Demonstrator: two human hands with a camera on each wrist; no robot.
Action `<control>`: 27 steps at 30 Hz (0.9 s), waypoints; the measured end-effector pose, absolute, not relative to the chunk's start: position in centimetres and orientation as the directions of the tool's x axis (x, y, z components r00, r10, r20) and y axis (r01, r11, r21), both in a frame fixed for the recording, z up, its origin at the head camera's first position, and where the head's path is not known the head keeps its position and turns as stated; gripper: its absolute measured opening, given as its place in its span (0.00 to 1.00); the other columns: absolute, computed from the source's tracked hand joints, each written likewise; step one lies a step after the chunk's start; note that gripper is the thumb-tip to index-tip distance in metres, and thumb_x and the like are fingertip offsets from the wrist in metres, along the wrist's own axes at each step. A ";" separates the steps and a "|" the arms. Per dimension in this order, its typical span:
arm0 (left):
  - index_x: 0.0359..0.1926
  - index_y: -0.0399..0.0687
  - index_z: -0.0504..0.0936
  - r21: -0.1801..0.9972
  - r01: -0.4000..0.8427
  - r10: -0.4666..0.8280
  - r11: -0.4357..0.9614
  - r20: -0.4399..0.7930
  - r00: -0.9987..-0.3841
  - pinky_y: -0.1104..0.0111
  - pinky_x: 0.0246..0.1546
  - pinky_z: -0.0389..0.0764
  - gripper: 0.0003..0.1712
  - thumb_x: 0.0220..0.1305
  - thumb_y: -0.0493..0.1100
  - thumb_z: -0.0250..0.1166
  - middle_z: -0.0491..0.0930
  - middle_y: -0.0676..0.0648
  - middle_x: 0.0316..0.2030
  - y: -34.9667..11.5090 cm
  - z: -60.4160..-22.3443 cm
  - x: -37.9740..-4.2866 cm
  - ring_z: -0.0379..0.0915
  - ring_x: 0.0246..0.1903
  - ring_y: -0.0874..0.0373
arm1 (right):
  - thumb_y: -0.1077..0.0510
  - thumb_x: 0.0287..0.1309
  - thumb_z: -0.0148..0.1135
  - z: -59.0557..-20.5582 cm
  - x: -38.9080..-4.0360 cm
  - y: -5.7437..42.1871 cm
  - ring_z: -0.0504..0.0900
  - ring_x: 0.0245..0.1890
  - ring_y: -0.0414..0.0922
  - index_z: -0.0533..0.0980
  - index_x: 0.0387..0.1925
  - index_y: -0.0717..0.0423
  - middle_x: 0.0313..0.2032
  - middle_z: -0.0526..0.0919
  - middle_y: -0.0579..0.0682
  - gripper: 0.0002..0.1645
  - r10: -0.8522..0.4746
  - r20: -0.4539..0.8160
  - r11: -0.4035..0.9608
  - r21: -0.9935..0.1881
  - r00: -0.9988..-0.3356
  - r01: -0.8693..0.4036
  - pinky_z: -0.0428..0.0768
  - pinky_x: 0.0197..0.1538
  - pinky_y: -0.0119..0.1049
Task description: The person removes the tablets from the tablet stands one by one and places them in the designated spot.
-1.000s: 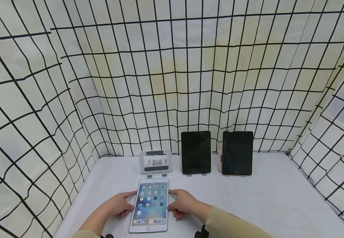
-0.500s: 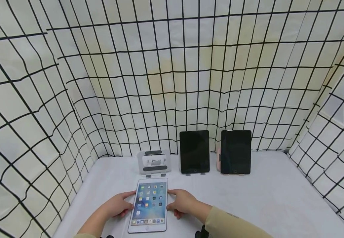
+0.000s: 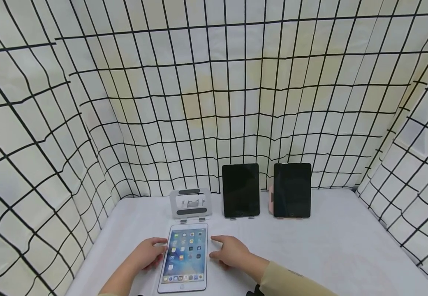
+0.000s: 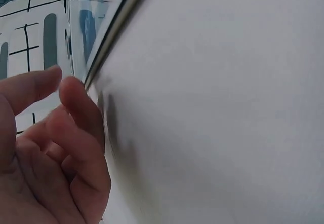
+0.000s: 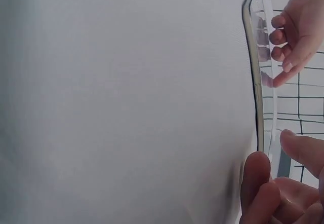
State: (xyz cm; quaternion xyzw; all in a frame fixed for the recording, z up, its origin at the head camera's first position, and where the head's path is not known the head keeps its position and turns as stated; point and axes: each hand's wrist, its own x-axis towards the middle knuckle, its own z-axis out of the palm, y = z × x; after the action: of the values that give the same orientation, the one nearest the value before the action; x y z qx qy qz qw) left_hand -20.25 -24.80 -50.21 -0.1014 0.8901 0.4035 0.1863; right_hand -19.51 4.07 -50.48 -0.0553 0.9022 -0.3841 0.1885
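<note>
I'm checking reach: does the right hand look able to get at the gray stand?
Probably yes: the right hand holds nothing, and the white tablet before the gray stand lies too flat to block it.

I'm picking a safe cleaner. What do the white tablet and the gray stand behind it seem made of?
White tablet: glossy, apparently glass front, reflecting in the right wrist view; pale, sheeny edge suggests metal.
Gray stand: smooth, even surface suggests matte metal or plastic, can't tell which; dull, dark strips may be rubber.
</note>
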 end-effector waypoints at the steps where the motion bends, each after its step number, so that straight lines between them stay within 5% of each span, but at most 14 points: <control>1: 0.64 0.40 0.75 0.684 -0.328 -0.041 0.652 -0.400 -0.916 0.69 0.18 0.68 0.26 0.68 0.45 0.60 0.78 0.47 0.22 -24.7 -50.3 -20.3 0.68 0.16 0.57 | 0.48 0.54 0.73 -50.5 -19.6 4.2 0.76 0.15 0.43 0.75 0.65 0.43 0.20 0.78 0.46 0.35 -0.244 -0.288 0.699 -0.714 -0.926 0.038 0.71 0.21 0.35; 10: 0.61 0.36 0.75 0.722 -0.278 -0.071 0.634 -0.303 -0.950 0.66 0.24 0.77 0.24 0.66 0.42 0.63 0.78 0.47 0.30 -22.6 -49.2 -20.1 0.73 0.23 0.56 | 0.50 0.57 0.72 -50.4 -19.9 5.8 0.78 0.19 0.45 0.76 0.64 0.44 0.26 0.78 0.45 0.32 -0.243 -0.225 0.657 -0.754 -0.944 0.011 0.73 0.26 0.37; 27: 0.62 0.43 0.77 0.801 -0.135 -0.001 0.584 -0.165 -0.986 0.64 0.31 0.81 0.25 0.66 0.45 0.65 0.80 0.49 0.38 -18.2 -48.3 -20.1 0.79 0.30 0.58 | 0.52 0.59 0.71 -49.4 -20.0 11.1 0.81 0.26 0.44 0.73 0.66 0.48 0.36 0.80 0.45 0.33 -0.210 -0.149 0.589 -0.808 -0.966 -0.003 0.78 0.29 0.38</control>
State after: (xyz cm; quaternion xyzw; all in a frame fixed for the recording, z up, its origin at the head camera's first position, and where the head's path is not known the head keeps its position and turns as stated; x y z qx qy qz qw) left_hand -20.12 -18.20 -48.30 -0.0383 0.8868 0.4546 0.0736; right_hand -19.98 11.13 -49.42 -0.0601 0.8839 -0.4493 0.1150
